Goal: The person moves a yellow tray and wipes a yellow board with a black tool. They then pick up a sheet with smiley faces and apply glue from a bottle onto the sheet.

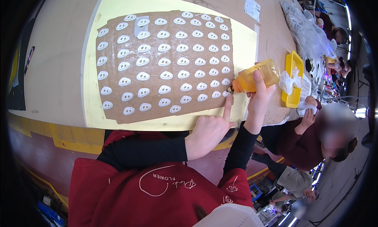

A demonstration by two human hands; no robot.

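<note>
Rows of small white rounded pieces (166, 75), each with two dark holes, lie on a brown sheet (151, 114). My right hand (260, 91) is wrapped round a squeeze bottle (258, 74) of yellow-orange liquid, tilted so its dark tip is at the sheet's right edge. That tip sits close above a white piece (226, 93) at the lower right; whether they touch I cannot tell. My left hand (206, 134) holds nothing, its index finger stretched out to that same piece and the other fingers curled.
Pale yellow board (169, 2) lies under the brown sheet on the table. To the right stand a yellow tray (291, 99) with a white plastic bag (290, 81) and clear plastic wrapping (305, 26). A pen (29, 60) lies far left. A co-worker (303, 142) is at the right.
</note>
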